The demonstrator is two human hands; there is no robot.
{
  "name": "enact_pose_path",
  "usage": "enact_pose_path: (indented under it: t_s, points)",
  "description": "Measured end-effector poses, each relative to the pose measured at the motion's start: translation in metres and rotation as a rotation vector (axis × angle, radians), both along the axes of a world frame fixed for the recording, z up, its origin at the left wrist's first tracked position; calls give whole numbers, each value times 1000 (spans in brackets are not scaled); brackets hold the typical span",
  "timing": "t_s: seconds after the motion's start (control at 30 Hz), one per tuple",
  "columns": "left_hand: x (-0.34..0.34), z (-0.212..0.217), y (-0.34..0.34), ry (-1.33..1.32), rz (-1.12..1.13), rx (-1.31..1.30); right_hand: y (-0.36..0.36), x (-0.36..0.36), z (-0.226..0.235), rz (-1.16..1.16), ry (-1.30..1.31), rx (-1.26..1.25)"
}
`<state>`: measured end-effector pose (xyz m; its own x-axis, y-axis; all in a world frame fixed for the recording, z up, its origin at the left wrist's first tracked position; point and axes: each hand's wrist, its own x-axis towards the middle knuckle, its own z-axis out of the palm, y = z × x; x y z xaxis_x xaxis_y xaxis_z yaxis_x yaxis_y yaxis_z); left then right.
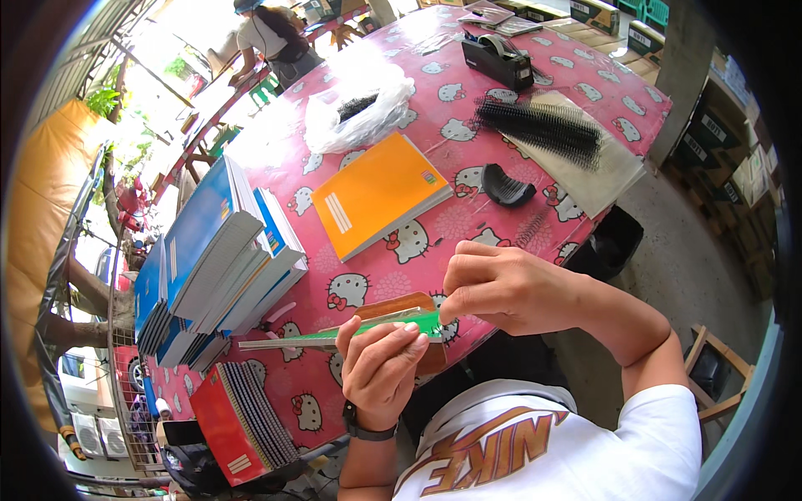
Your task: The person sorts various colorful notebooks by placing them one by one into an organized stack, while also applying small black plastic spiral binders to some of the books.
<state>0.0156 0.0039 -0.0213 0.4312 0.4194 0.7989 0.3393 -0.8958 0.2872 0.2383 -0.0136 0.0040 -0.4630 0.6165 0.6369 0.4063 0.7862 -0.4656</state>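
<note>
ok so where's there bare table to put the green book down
Bare pink tablecloth lies between the orange notebook and both hands. A smaller patch sits between the white plastic bag and the tape dispenser. The left side is crowded with the blue book stacks; black binding combs fill the right.

Items counted: one orange notebook (380,194); one black tape dispenser (499,60); one white plastic bag (357,113); one green notebook (351,331) held edge-on; two hands (380,367) (501,288); one red spiral-bound stack (242,422); blue notebooks (219,250) too overlapped to count.
</note>
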Motion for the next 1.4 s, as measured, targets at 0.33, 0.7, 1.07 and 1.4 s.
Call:
enact_pose_path:
  t_s: [0.33, 0.7, 1.07, 1.4]
  points:
    - [-2, -1, 2, 10, -10, 33, 0, -3, 1, -17, 5, -36]
    - [12, 13, 8, 12, 24, -73, -12, 4, -2, -15, -4, -97]
    - [5, 30, 8, 379, 79, -130, 0, 10, 1, -122, 143, -502]
    - [11, 28, 7, 253, 52, -166, 81, 126, -147, -922, -387, -341]
